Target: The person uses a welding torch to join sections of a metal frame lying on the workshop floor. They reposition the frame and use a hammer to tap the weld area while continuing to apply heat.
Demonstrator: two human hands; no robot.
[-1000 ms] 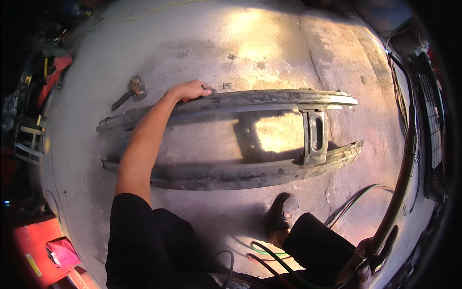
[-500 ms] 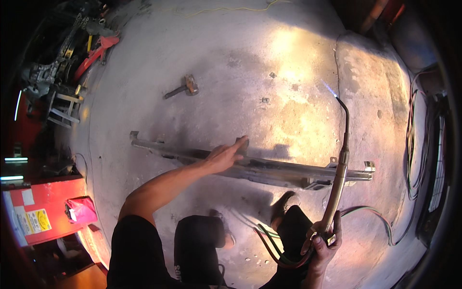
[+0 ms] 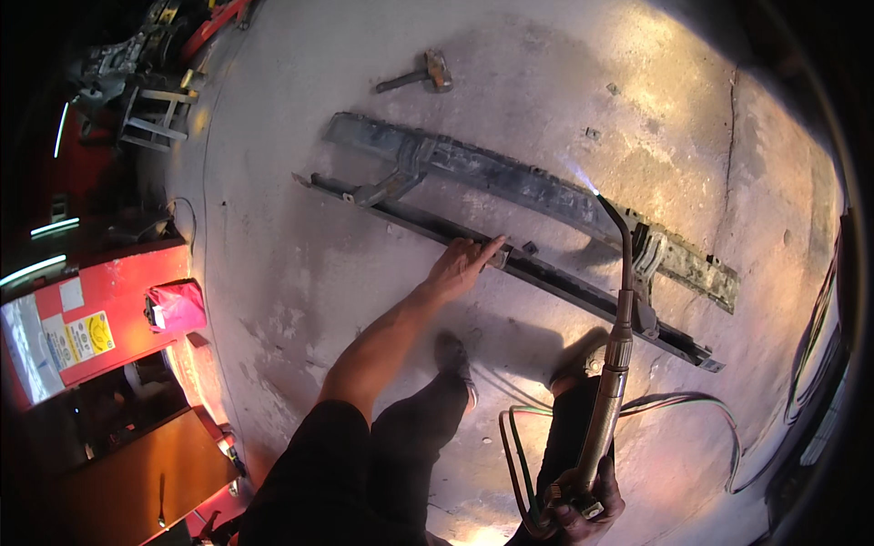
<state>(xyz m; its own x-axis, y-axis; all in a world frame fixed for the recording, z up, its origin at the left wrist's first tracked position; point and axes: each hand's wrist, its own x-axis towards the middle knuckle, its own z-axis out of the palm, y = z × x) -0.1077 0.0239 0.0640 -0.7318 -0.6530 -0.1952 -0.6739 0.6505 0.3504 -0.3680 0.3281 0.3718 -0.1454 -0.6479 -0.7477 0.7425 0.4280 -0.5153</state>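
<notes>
My left hand (image 3: 462, 266) is at the near rail of a long, grey metal vehicle frame (image 3: 546, 196). Its index finger stretches along the rail while the other fingers bend around it; the thumb is hidden. Two roughly parallel rails joined by brackets make up the frame, which lies slanted across the floor. Low at the right, my right hand (image 3: 587, 514) is wrapped round the handle of a gas torch (image 3: 612, 391). The torch points up and away, its bent tip lit with a small blue-white flame in front of the far rail.
A hammer (image 3: 437, 71) lies on the concrete floor beyond the frame. Red and green hoses (image 3: 687, 399) run from the torch across the floor to the right. At left stand a red cabinet (image 3: 127, 314) with a pink bag (image 3: 177, 306) and a metal stand (image 3: 155, 118).
The metal frame, seen edge-on before, now shows both rails spread apart, with my left hand still at it. The view has shifted. The torch flame now appears in front of the far rail.
</notes>
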